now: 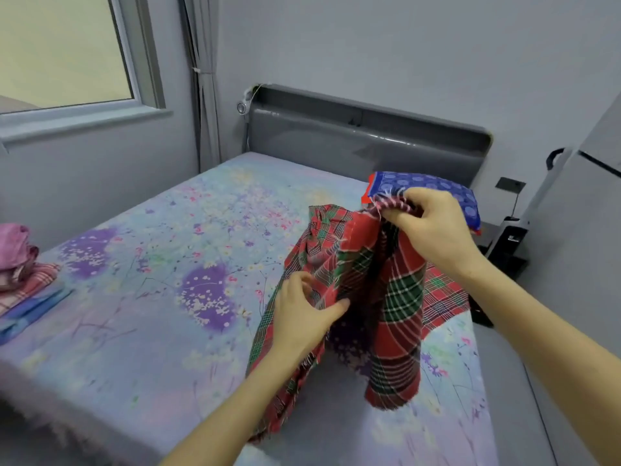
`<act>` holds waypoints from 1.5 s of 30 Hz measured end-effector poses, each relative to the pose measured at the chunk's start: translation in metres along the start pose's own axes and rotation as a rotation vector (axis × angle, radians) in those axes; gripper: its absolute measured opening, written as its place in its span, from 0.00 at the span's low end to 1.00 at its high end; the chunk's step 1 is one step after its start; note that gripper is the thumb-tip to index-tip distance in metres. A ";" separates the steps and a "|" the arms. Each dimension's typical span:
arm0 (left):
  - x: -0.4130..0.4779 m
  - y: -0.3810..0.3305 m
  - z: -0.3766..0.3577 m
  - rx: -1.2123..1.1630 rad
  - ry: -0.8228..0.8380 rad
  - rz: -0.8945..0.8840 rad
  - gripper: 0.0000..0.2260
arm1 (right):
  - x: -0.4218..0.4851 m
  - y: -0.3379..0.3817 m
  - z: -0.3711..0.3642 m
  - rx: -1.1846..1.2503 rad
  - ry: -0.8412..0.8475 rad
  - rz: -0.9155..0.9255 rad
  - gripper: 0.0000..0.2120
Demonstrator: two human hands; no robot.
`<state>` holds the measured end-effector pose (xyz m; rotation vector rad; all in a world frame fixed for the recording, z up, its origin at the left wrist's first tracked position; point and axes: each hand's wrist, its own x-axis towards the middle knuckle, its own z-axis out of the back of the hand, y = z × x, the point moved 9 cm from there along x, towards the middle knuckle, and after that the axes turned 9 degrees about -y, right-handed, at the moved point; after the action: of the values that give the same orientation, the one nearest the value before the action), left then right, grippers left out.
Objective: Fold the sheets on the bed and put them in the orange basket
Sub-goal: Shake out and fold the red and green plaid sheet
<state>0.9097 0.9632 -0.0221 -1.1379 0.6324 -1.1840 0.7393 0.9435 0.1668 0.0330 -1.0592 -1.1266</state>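
Note:
A red and green plaid sheet (400, 317) hangs bunched above the right side of the bed. My right hand (433, 227) pinches its frayed top edge and holds it up. Lower down, my left hand (302, 311) grips the sheet's left fold. The bottom of the sheet drapes onto the floral bed cover (161, 264). A blue patterned sheet (437, 190) with a red edge lies near the headboard, partly behind my right hand. At the bed's left edge lie a pink cloth (15, 245), a pink plaid sheet (30, 284) and a blue cloth (30, 312). No orange basket is in view.
A grey headboard (366, 139) closes the far end of the bed. A window (64, 52) and a curtain (201, 82) are on the left wall. To the right stand a white appliance (591, 210) and a dark stand (504, 250) on the grey floor.

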 end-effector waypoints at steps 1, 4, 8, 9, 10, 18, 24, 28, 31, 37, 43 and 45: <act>-0.004 0.008 -0.008 -0.005 -0.015 0.008 0.25 | 0.003 0.006 -0.002 0.004 0.000 -0.001 0.16; -0.005 0.016 -0.021 0.026 -0.129 -0.056 0.20 | 0.012 0.019 -0.002 0.020 -0.011 -0.028 0.17; 0.008 0.053 -0.010 0.080 -0.267 -0.043 0.16 | 0.021 0.023 0.012 0.047 -0.050 -0.076 0.18; 0.013 0.068 -0.005 0.091 -0.281 -0.017 0.15 | 0.025 0.020 0.021 0.062 -0.087 -0.094 0.18; 0.018 0.088 0.001 0.105 -0.297 0.028 0.12 | 0.028 0.017 0.030 0.087 -0.128 -0.118 0.17; 0.104 0.175 0.053 -0.236 -0.274 0.283 0.07 | 0.008 -0.034 0.059 0.031 -0.217 -0.251 0.08; 0.159 0.096 0.133 -0.377 -0.397 0.162 0.11 | -0.050 -0.085 0.046 -0.218 -0.145 -0.386 0.09; 0.141 -0.001 0.211 -0.385 -0.415 -0.081 0.12 | -0.087 -0.066 0.037 -0.194 -0.098 -0.340 0.09; 0.130 -0.045 0.255 -0.403 -0.335 -0.097 0.13 | -0.090 -0.028 0.039 0.013 -0.016 -0.374 0.11; 0.133 -0.163 0.358 -0.562 -0.258 -0.246 0.11 | -0.025 0.092 0.105 0.632 0.213 -0.305 0.21; 0.180 -0.165 0.338 -0.207 0.064 -0.216 0.09 | 0.028 0.060 0.070 0.035 0.549 -0.287 0.38; 0.199 -0.121 0.308 0.005 0.225 -0.158 0.08 | 0.030 0.017 0.019 -0.289 0.636 -0.230 0.18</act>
<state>1.1927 0.8880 0.2299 -1.0738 0.7197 -1.4616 0.7385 0.9382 0.2059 0.2716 -0.3271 -1.3450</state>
